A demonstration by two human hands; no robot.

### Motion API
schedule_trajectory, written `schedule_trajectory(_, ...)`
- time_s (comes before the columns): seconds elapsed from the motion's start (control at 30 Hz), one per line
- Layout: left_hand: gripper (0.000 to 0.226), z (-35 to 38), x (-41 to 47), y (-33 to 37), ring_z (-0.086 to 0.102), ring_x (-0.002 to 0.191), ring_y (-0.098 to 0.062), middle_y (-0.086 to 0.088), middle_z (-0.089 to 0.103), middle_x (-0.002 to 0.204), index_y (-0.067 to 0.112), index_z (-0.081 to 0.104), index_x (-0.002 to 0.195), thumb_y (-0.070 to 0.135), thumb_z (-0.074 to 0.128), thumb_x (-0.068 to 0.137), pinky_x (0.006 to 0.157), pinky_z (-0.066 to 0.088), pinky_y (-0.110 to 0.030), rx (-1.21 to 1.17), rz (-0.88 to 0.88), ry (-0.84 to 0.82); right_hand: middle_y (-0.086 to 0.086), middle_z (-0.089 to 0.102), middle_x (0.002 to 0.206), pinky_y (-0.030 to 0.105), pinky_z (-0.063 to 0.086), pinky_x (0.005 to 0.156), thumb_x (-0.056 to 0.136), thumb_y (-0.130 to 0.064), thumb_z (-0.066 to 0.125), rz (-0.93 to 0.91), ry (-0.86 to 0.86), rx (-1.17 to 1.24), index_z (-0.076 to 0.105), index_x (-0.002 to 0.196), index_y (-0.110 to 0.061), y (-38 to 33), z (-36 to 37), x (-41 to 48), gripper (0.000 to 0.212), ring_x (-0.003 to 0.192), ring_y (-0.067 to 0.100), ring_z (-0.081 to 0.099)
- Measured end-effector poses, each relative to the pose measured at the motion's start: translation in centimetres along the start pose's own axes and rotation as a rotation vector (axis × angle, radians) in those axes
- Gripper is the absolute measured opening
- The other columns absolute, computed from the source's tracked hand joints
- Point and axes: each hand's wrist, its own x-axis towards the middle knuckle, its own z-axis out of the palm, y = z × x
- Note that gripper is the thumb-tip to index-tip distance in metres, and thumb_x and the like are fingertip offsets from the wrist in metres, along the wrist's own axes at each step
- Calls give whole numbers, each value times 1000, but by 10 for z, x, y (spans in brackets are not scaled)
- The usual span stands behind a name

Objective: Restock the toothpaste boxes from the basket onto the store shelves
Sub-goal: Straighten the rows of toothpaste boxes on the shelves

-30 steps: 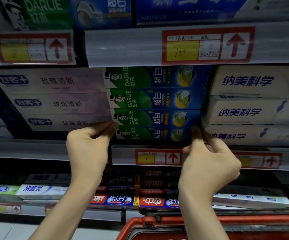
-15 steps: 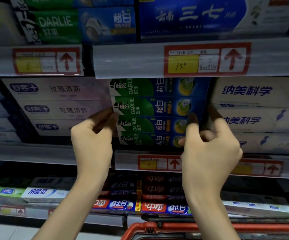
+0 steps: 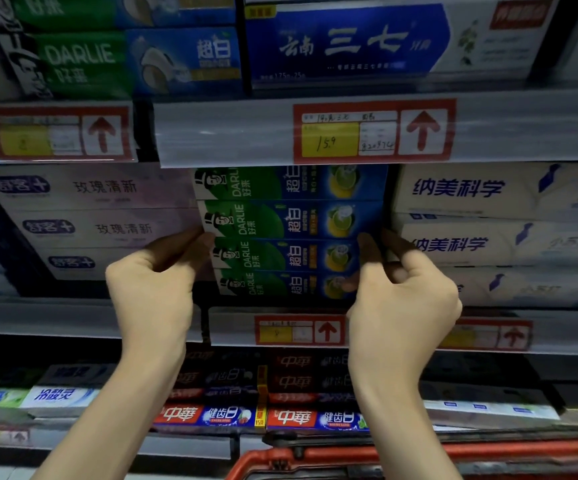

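Toothpaste boxes (image 3: 291,233) held at both ends on the middle shelf

Head view: 4 green and blue toothpaste boxes lie stacked on the middle shelf (image 3: 55,317), with the front sides out. The left hand (image 3: 152,289) pinches the left end of the stack and the right hand (image 3: 401,306) pinches the right end. The hands are therefore apart, 1 at each side. I cannot tell exactly which of the 4 boxes they hold.

I judge that the stack can go askew if 1 hand pushes harder than the other. A loose box may then slide over the shelf edge and fall toward the red basket (image 3: 419,455) below. The right fingers (image 3: 398,244) sit in the narrow gap beside the white boxes (image 3: 471,188), so pulling them out may drag a box forward.

On the left, the pale pink boxes (image 3: 90,188) stand just beside the stack. The upper shelf rail (image 3: 228,133) hangs just over the top box, so there is almost no room above. Red boxes (image 3: 294,417) fill the lower shelf.
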Motion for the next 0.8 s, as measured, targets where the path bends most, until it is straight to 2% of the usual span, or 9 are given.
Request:
schedule_trajectory(0.1,21,-2,-1,0,73,95,1,17,79,91,28,80,101,14,83,85,87,54,-12,9,-6,3,-1,61,50,39,56,63,94,-21,72,8,-30,18,60,60,-20,7,-3,3,36,53,27,61)
schedule_trajectory(0.27,22,-1,-2,1,73,94,3,19,79,89,28,80,98,10,82,86,86,55,-12,25,9,11,4,57,47,29,43,51,92,-15,73,-9,-26,57,59,56,-16,15,-6,7,39,49,30,52)
schedule_trajectory(0.33,23,0,-3,2,72,92,5,21,78,87,30,79,96,9,81,86,82,54,-9,22,12,14,4,55,46,27,38,50,91,-14,74,-25,-19,64,60,55,-15,17,-6,9,39,47,27,46)
schedule_trajectory(0.43,23,0,-3,2,71,88,9,24,76,85,29,79,95,8,81,86,80,52,-6,32,20,12,-4,54,46,14,32,48,91,-13,77,-36,-10,89,64,58,-17,18,-6,10,36,44,13,39)
schedule_trajectory(0.63,25,0,-2,4,68,83,14,29,74,80,30,78,92,7,81,86,77,50,-4,72,48,2,-11,54,48,12,33,53,92,-19,77,-53,-12,50,74,68,-15,19,-5,9,24,47,9,44)
schedule_trajectory(0.73,26,-1,-4,6,69,85,13,30,74,82,31,78,97,7,78,88,78,49,-4,104,45,-5,-10,60,52,27,45,61,94,-26,73,-55,-35,29,70,71,-25,14,-7,6,23,52,9,52)
schedule_trajectory(0.8,26,-1,-9,7,67,84,16,31,74,83,29,78,106,9,76,90,77,48,-2,124,55,34,-11,65,55,26,51,71,94,-30,67,-52,-61,26,69,77,-27,9,-13,2,17,57,8,60)
